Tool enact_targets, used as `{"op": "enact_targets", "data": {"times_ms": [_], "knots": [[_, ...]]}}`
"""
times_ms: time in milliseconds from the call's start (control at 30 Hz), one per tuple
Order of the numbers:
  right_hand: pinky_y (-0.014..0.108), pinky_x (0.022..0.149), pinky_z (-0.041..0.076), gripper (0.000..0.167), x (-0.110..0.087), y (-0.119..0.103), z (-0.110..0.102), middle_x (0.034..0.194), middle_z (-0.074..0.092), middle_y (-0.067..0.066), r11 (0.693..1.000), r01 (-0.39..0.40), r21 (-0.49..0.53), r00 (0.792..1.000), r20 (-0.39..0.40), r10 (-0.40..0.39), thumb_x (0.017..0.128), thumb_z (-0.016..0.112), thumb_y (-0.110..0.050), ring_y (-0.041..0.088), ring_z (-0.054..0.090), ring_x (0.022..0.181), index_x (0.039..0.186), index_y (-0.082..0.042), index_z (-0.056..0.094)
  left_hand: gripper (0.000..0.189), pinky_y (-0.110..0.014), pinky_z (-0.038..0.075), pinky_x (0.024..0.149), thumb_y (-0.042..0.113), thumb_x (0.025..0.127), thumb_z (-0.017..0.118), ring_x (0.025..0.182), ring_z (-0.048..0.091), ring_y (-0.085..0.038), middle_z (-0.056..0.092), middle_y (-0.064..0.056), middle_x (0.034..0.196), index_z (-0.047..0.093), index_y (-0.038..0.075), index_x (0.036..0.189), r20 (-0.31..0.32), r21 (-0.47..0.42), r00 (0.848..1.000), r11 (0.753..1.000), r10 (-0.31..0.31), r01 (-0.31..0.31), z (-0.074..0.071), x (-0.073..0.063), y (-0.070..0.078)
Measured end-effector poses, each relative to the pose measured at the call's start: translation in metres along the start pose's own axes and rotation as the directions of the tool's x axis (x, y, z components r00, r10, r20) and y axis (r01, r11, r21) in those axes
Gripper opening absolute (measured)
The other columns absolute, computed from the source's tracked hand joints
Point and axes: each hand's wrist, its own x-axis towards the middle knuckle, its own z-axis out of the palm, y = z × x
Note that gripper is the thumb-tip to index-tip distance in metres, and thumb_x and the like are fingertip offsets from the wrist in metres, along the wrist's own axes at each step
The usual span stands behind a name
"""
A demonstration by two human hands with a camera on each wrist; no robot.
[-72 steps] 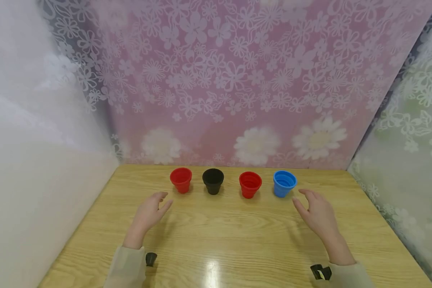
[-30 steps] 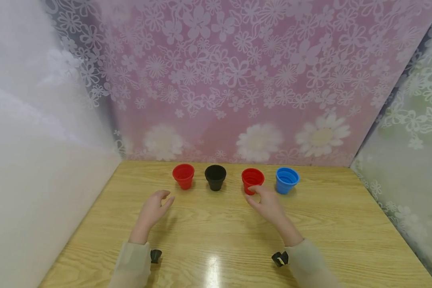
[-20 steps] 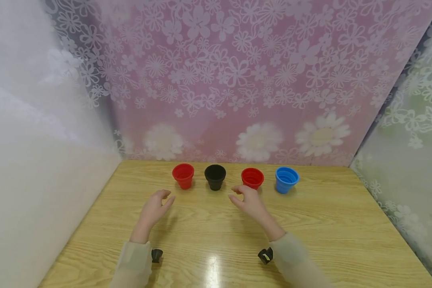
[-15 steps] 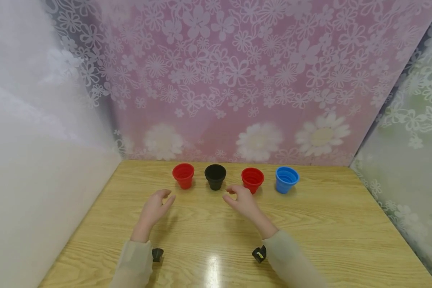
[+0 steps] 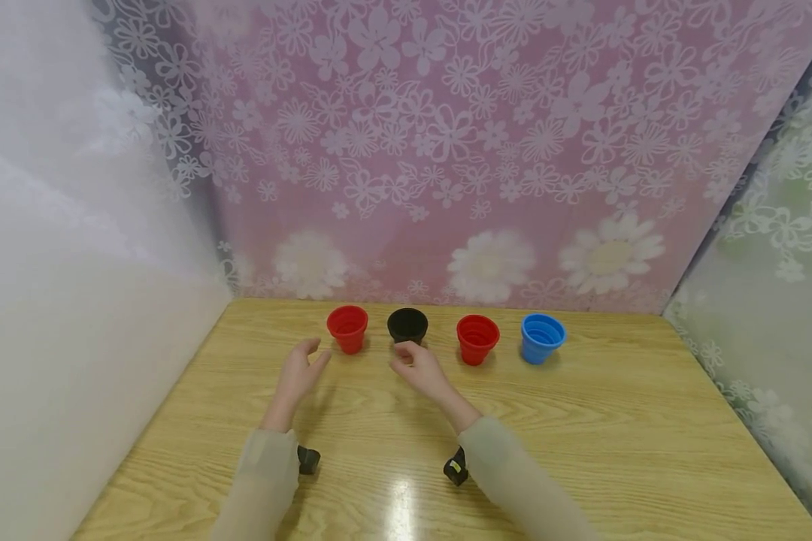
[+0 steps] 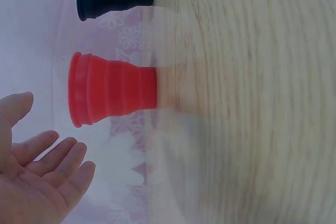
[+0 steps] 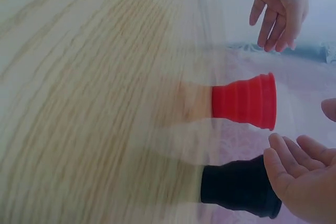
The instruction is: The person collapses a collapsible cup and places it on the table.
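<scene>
Four would exceed my count, so several ribbed cups stand in a row at the back of the table. My left hand (image 5: 299,370), fingers relaxed and apart, hovers just in front of the leftmost red cup (image 5: 348,327); the left wrist view shows that red cup (image 6: 113,88) upright and untouched. My right hand (image 5: 422,368) is in front of the black cup (image 5: 408,323) and covers its lower part in the head view. In the right wrist view its loose fingers (image 7: 286,161) overlap the rim of the black cup (image 7: 236,186). Both hands hold nothing.
To the right stand another red cup (image 5: 477,338) and a blue cup (image 5: 542,336). A flowered pink backdrop (image 5: 406,188) rises behind the wooden table (image 5: 582,451), with a pale wall (image 5: 95,315) on the left. Black wrist cameras sit at both sleeves.
My right hand has swept left from beside the blue cup, past the right-hand red cup, to the black cup. My left hand has shifted slightly forward and right. The cups stay put.
</scene>
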Motion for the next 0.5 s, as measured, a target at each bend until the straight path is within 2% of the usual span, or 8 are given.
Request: {"op": "enact_targets", "data": {"times_ms": [167, 333, 400, 500], "knots": [[0.038, 0.081, 0.046, 0.035, 0.010, 0.002, 0.012, 0.113, 0.054, 0.019, 0.999, -0.002, 0.046, 1.000, -0.016, 0.003, 0.088, 0.054, -0.014, 0.029, 0.055, 0.098, 0.117, 0.004, 0.050, 0.048, -0.045, 0.035, 0.093, 0.022, 0.089, 0.053, 0.114, 0.041, -0.035, 0.045, -0.026, 0.123, 0.042, -0.010, 0.124, -0.020, -0.070, 0.998, 0.996, -0.053, 0.051, 0.003, 0.009, -0.002], [0.037, 0.082, 0.046, 0.032, 0.021, 0.005, 0.023, 0.113, 0.054, 0.019, 0.998, 0.000, 0.067, 0.998, -0.065, 0.004, 0.088, 0.054, -0.012, 0.028, 0.055, 0.099, 0.116, 0.002, 0.051, 0.051, -0.045, 0.033, 0.095, 0.023, 0.089, 0.052, 0.116, 0.040, -0.035, 0.044, -0.026, 0.124, 0.040, -0.010, 0.125, -0.029, -0.099, 0.996, 0.992, -0.083, 0.080, 0.006, 0.018, -0.003], [0.037, 0.083, 0.045, 0.033, 0.026, 0.006, 0.027, 0.115, 0.053, 0.019, 0.994, -0.023, 0.103, 0.998, -0.057, 0.029, 0.088, 0.053, -0.012, 0.029, 0.053, 0.101, 0.117, 0.003, 0.050, 0.051, -0.045, 0.033, 0.095, 0.023, 0.089, 0.053, 0.115, 0.040, -0.035, 0.044, -0.026, 0.124, 0.040, -0.011, 0.125, -0.040, -0.113, 0.995, 0.990, -0.087, 0.082, 0.008, 0.022, -0.005], [0.038, 0.086, 0.043, 0.038, 0.034, 0.009, 0.033, 0.121, 0.049, 0.020, 0.981, -0.075, 0.180, 0.997, -0.003, 0.077, 0.090, 0.050, -0.014, 0.031, 0.049, 0.106, 0.122, 0.005, 0.045, 0.050, -0.044, 0.033, 0.095, 0.020, 0.088, 0.055, 0.115, 0.040, -0.035, 0.044, -0.026, 0.124, 0.041, -0.011, 0.124, -0.046, -0.155, 0.994, 0.984, -0.095, 0.087, 0.010, 0.030, -0.010]]}}
